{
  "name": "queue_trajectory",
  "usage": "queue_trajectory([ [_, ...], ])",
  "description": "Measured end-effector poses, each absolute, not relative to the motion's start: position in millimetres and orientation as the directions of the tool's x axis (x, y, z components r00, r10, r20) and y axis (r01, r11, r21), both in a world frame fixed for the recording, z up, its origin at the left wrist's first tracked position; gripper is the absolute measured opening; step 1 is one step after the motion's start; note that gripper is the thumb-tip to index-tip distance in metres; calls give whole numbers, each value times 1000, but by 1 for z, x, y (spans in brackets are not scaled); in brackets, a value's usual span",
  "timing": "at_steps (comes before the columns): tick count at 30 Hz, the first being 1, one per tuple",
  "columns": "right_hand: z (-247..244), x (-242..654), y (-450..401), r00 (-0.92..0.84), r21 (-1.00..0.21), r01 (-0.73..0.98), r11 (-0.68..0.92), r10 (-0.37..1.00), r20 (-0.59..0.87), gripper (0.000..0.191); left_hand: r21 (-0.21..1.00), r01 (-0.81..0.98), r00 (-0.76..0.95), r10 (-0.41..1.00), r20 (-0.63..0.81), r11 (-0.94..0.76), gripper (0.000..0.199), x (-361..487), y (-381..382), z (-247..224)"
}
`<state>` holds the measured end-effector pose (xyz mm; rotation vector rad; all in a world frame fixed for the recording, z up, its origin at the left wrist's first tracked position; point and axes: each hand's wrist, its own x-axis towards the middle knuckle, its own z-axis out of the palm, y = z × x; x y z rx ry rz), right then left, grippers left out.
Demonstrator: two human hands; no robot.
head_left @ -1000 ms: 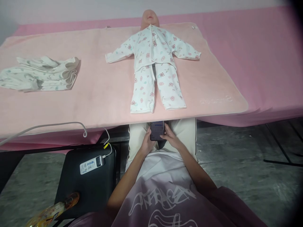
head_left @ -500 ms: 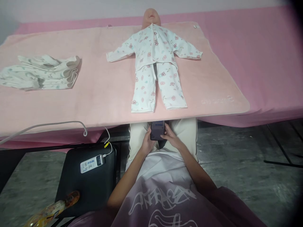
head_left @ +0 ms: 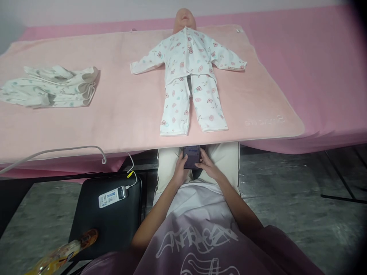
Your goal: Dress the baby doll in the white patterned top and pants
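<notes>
Between my two hands, low over my lap, is a dark smartphone [head_left: 191, 158] with a lit screen. My left hand [head_left: 180, 168] wraps its left edge, the thumb lying over the screen. On the right edge, my right hand [head_left: 208, 165] holds the phone, its thumb on the lower part of the screen. The table edge cuts off the phone's top. Beyond it on the table lies a baby doll [head_left: 184, 21] on its back, dressed in a white printed jacket [head_left: 187, 53] and matching trousers [head_left: 175, 107], arms spread wide.
Folded white printed baby clothes [head_left: 54, 88] lie on the left of the pink mat [head_left: 120, 110]. A grey cable [head_left: 69, 149] hangs over the table edge. On a black stool [head_left: 109, 229] at my left is a white power bank [head_left: 113, 196] with its cord, near a yellow wrapped package [head_left: 57, 258].
My left thumb has moved onto the phone screen. The whole view has shifted very slightly; the doll and the clothes lie as before.
</notes>
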<state>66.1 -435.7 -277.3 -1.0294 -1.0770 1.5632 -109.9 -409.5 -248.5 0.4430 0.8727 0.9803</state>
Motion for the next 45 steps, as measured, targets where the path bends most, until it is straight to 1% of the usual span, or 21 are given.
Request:
queue_trajectory([
  [4, -270, 66, -434, -171, -954, -247, -169, 977, -128, 85, 669, -518, 367, 845, -388, 532, 70, -116, -411, -245],
  [8, -268, 66, -434, -138, -952, -259, -162, 982, -129, 84, 692, -443, 387, 818, -426, 570, 82, -121, -414, -247],
  [10, -270, 64, -433, -121, -955, -244, -169, 982, -143, 85, 688, -442, 406, 812, -420, 576, 85, -122, -414, -248],
  [14, -275, 57, -431, -33, -972, -187, -145, 989, -141, 83, 656, -496, 447, 815, -369, 569, 82, -121, -413, -249],
  [19, -277, 55, -428, 0, -972, -169, -165, 986, -167, 76, 637, -511, 446, 811, -378, 578, 77, -120, -412, -247],
  [22, -275, 58, -430, -30, -970, -185, -160, 987, -158, 79, 619, -532, 430, 814, -390, 578, 73, -121, -412, -247],
  [26, -269, 62, -434, -100, -962, -207, -177, 982, -160, 86, 601, -566, 397, 826, -401, 564, 63, -121, -411, -249],
  [29, -268, 63, -435, -116, -958, -218, -184, 980, -162, 86, 608, -568, 381, 832, -404, 555, 57, -120, -411, -251],
  [32, -268, 62, -435, -127, -954, -232, -189, 978, -163, 86, 616, -565, 365, 836, -410, 549, 57, -118, -411, -253],
  [35, -269, 61, -434, -147, -951, -238, -196, 975, -164, 92, 632, -561, 351, 845, -403, 534, 60, -115, -411, -254],
  [38, -270, 61, -434, -149, -960, -206, -189, 976, -160, 95, 658, -550, 337, 857, -390, 515, 61, -114, -410, -253],
  [45, -280, 62, -435, -152, -976, -170, -137, 982, -111, 94, 676, -544, 322, 868, -379, 497, 61, -112, -411, -252],
])
